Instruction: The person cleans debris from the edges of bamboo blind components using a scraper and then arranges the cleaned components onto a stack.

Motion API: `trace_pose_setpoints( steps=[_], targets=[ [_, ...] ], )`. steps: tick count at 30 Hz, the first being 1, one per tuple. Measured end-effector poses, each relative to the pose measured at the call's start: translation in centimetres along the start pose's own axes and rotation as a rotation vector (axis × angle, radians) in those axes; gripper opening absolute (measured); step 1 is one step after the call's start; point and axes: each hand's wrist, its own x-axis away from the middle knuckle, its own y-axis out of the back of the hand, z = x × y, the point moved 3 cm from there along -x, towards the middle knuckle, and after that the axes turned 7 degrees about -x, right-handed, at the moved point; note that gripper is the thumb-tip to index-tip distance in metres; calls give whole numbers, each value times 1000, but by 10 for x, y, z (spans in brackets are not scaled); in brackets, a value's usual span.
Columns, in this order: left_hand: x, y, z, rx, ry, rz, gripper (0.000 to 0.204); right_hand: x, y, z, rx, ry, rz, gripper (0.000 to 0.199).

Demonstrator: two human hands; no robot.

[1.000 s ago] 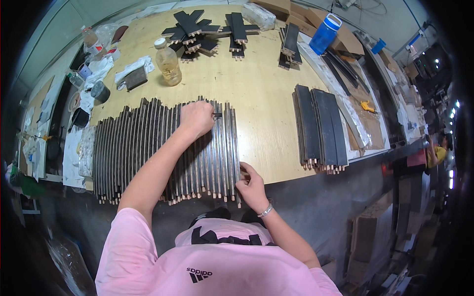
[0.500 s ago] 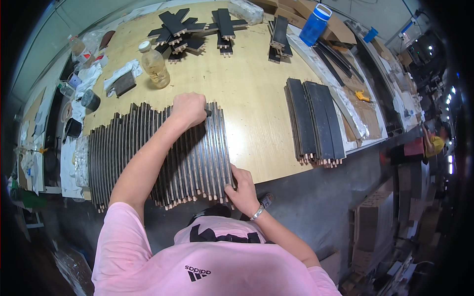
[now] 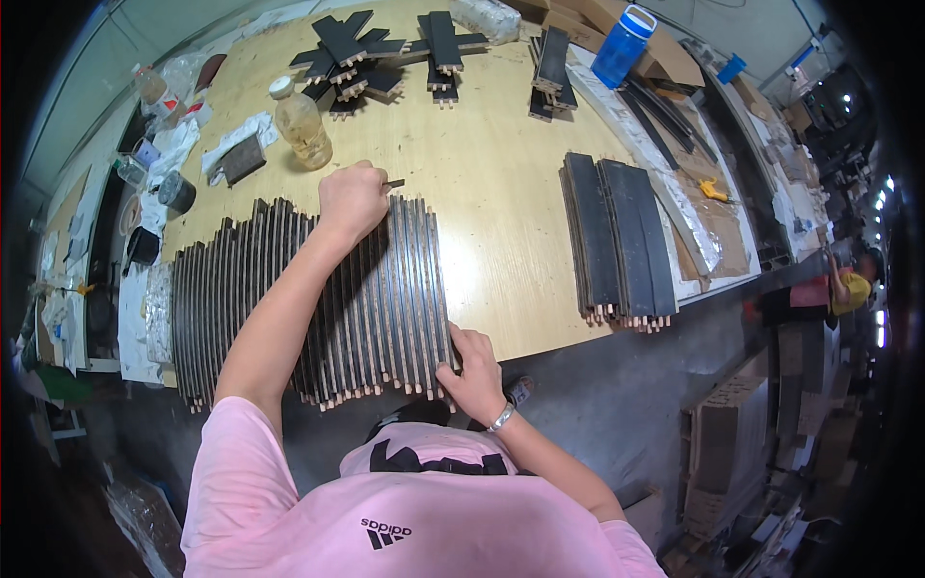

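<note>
Dark slats with light wooden dowel pins at their ends stand on edge, packed side by side in a wide row (image 3: 405, 289) along the table's near edge. Over the far end of this row is my left hand (image 3: 354, 202), closed round a small dark flat piece (image 3: 395, 183); most of it is hidden by my fingers, so its kind is unclear. My right hand (image 3: 472, 366) grips the near right corner of the row, thumb on top and fingers against the outermost slat.
Two stacks of dark slats (image 3: 617, 241) lie to the right. Crossed piles of slats (image 3: 352, 63) lie at the back. A capped bottle of yellowish liquid (image 3: 303, 125) stands beyond my left hand, near a dark block (image 3: 243, 160) on a cloth. A blue bottle (image 3: 624, 46) stands back right.
My left hand has slid away from me and slightly left, carrying the small dark piece to beyond the slats' far ends. My right hand stays on the row's corner.
</note>
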Motion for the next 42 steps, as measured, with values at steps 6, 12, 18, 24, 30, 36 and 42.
trace_pose_setpoints(
  steps=[6, 12, 18, 24, 30, 36, 42],
  targets=[
    [51, 20, -33, 567, 52, 129, 13, -3, 8, -5, 9, -53, 21, 63],
    [141, 28, -70, 908, 52, 110, 9, -10, 98, -8, 222, 120, -538, 60],
    [187, 21, -113, 1506, 402, 556, 10, -4, 230, -65, 351, -76, -901, 57],
    [129, -1, -188, 1760, 479, 700, 11, -7, 294, -148, 110, -280, -794, 57],
    [52, -92, -245, 1688, 599, 490, 12, -27, 305, -155, -453, -321, -344, 63],
    [40, -106, -311, 1599, 808, 354, 11, -33, 305, -184, -412, -188, -173, 85],
    [24, -96, -349, 1651, 939, 252, 11, -53, 327, -220, -483, -142, -168, 79]
  ],
)
